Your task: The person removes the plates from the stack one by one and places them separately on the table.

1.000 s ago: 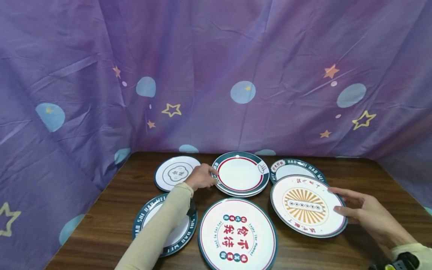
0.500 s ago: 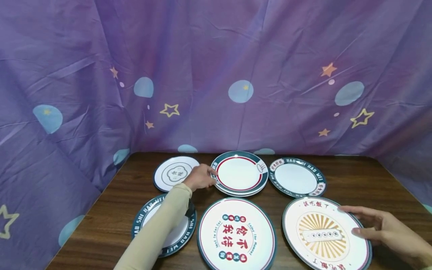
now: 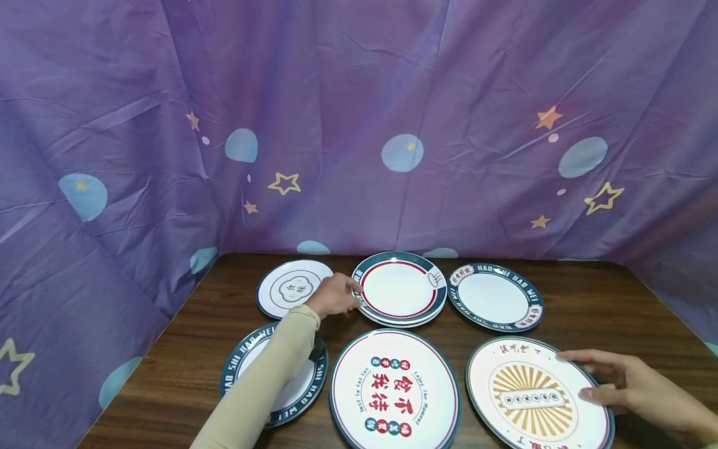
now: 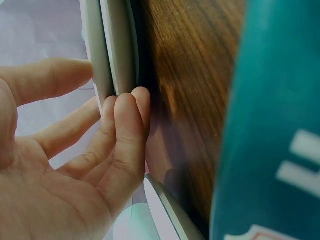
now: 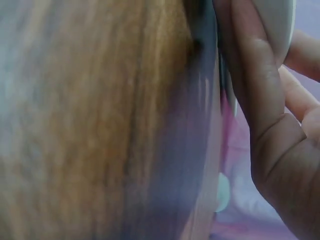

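In the head view my left hand [image 3: 334,294] is at the left rim of two stacked plates [image 3: 399,290], the upper one white with a green border and red ring. The left wrist view has thumb and fingers gripping the rims of these stacked plates [image 4: 111,47]. At front right my right hand [image 3: 628,383] holds the right edge of a white plate [image 3: 538,402] printed with an orange sunburst. Thumb on top, fingers under the rim: so the right wrist view has this plate [image 5: 278,25]. Whether it touches the table is unclear.
Around my hands on the wooden table [image 3: 193,349] lie a small white plate [image 3: 291,271], a green-rimmed lettered plate [image 3: 493,299], another [image 3: 300,380] partly under my left sleeve, and a white plate with red characters [image 3: 395,386]. A purple curtain [image 3: 348,125] hangs behind.
My right hand has brought the sunburst plate nearer and slightly right, uncovering the lettered plate at back right. My left hand stays at the stacked plates.
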`<state>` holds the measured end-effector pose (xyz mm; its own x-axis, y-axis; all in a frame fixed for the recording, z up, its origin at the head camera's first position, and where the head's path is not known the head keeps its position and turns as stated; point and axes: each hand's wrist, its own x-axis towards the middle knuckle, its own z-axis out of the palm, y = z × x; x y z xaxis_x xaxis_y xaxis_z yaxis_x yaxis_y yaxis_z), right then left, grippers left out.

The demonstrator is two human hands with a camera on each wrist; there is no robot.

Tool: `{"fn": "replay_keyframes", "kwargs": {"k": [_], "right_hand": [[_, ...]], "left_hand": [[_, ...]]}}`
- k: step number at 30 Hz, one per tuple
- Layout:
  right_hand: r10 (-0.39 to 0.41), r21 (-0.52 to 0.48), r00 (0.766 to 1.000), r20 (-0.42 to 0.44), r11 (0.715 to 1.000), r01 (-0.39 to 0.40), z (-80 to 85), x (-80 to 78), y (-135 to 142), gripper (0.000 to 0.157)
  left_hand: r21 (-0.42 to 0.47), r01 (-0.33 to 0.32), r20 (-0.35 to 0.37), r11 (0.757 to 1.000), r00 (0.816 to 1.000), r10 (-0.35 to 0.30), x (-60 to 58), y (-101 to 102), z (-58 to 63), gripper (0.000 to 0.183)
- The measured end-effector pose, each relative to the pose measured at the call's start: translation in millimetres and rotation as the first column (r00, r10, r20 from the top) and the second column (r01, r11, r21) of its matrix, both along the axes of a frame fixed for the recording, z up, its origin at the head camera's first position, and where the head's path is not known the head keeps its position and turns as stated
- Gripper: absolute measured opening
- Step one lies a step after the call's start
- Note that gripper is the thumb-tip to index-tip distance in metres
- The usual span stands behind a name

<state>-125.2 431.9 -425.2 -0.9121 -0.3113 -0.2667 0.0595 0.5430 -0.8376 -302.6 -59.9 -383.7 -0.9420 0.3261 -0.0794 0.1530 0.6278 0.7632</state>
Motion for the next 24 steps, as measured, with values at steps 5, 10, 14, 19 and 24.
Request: {"fn": "replay_keyframes", "kwargs": {"k": [5,10,14,19,24], "right_hand": [[0.005,0.137,0.998,-0.068,0.991,0.005,7.0,-0.2,-7.5,0.059],[0.130,0.267,0.965,-0.229,0.961,-0.066,16.2,-4.6,-14.6,0.050],[0.144,0.383,0.959,-0.243,0.923,-0.041,20.9,-9.0,-19.4,0.051],[0.140,0.255,0.981,-0.134,0.961,-0.102,23.4,-7.0,-17.5,0.051],[0.161,0.164,0.982,-0.100,0.976,-0.144,28.4,-8.2,-15.4,0.051]], "left_hand": [[0.004,0.010,-0.005,1.000,1.000,-0.010,0.3,0.3,0.4,0.034],[0.005,0.006,-0.016,1.000,1.000,-0.006,0.1,0.3,0.7,0.033],[0.009,-0.003,-0.007,1.000,1.000,0.003,0.5,-0.3,-0.3,0.033],[0.006,0.007,-0.003,1.000,1.000,-0.007,-1.3,0.9,-2.5,0.036],[0.011,-0.012,-0.002,1.000,1.000,0.012,-2.8,2.3,-1.5,0.048]]}}
